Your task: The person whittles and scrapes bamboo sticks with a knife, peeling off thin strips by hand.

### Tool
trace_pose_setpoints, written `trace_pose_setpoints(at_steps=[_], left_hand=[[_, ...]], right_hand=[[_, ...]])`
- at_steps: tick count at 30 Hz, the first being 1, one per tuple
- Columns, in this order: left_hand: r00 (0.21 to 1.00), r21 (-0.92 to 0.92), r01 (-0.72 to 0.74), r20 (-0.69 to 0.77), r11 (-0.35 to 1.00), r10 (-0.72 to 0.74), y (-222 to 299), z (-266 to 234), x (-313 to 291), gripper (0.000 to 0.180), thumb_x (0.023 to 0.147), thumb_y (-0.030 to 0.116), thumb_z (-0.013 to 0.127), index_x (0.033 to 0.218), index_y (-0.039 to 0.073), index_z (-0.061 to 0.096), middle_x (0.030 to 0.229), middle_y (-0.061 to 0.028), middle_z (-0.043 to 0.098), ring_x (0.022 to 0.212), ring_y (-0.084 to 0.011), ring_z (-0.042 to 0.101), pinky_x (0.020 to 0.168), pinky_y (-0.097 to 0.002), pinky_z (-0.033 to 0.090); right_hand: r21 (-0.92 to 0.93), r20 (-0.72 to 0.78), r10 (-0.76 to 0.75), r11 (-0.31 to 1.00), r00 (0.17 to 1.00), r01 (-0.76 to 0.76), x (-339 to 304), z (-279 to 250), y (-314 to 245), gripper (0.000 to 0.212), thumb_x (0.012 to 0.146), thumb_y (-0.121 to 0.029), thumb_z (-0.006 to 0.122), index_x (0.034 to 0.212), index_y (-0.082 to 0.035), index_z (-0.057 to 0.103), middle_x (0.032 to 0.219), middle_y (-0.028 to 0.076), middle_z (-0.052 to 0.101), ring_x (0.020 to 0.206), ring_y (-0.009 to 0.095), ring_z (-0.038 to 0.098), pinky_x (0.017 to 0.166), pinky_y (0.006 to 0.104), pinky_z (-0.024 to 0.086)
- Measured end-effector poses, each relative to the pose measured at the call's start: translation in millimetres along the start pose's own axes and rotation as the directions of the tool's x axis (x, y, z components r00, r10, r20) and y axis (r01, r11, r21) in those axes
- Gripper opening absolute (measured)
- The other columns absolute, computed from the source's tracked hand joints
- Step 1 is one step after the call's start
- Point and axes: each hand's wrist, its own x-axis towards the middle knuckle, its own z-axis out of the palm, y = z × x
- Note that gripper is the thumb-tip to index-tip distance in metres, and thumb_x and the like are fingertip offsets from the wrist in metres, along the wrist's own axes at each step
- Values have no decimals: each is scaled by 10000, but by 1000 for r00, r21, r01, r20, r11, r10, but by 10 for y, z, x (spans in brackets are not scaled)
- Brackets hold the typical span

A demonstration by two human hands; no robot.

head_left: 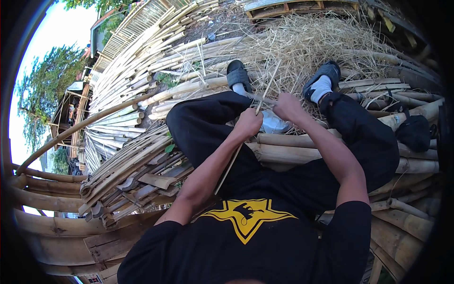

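My left hand [249,124] is closed around a long, thin bamboo strip [228,173]. The strip slants from beside my waist, up through the fist, to a tip above the straw between my feet. Closed too, my right hand [287,108] grips a knife whose narrow grey blade [259,98] points left and crosses the strip just above my left hand. The blade is a little blurred, and its handle is hidden in my fingers. Beneath my right hand lies a white plastic bag [274,123].
I sit on bamboo poles [283,154], legs apart, in dark sandals. Loose bamboo shavings [314,47] heap around my feet. Split bamboo pieces [137,177] are stacked at left, with many long poles [123,90] beyond. A black bag [413,134] lies at right; a wooden pallet [302,8] stands far ahead.
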Motion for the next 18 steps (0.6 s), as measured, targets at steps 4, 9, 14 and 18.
trace_pose_setpoints(at_steps=[4, 9, 14, 18], left_hand=[[996, -5, -59, 61, 998, 59, -128, 52, -425, 395, 905, 286, 455, 778, -73, 563, 660, -206, 560, 656, -314, 557, 631, -425, 436], [996, -198, -18, 82, 980, 34, -171, -82, -659, 374, 935, 271, 476, 681, -2, 499, 534, -21, 454, 509, -101, 438, 485, -322, 373], [998, -129, -54, -50, 990, 48, -233, -222, -325, 387, 931, 280, 470, 698, -28, 500, 545, -73, 494, 518, -154, 484, 516, -352, 402], [960, 93, -139, -232, 986, 157, -108, -292, -137, 362, 915, 254, 452, 734, -38, 565, 681, -213, 607, 685, -397, 606, 631, -463, 458]], right_hand=[[100, -148, 288, 956, 946, -276, 323, -203, 641, 361, 763, -243, 572, 955, 50, 657, 983, 251, 642, 932, 380, 631, 807, 443, 505], [263, -251, 325, 929, 912, -259, 433, -564, 1004, 384, 762, -266, 555, 879, 88, 644, 913, 293, 632, 904, 394, 629, 788, 441, 493], [332, -176, 151, 939, 973, -85, 385, -540, 300, 412, 741, -310, 570, 826, 86, 645, 846, 282, 638, 854, 394, 634, 788, 444, 485], [227, -96, -10, 973, 995, 32, 9, -542, -180, 405, 726, -317, 592, 809, 76, 645, 814, 272, 639, 806, 396, 641, 743, 444, 500]])
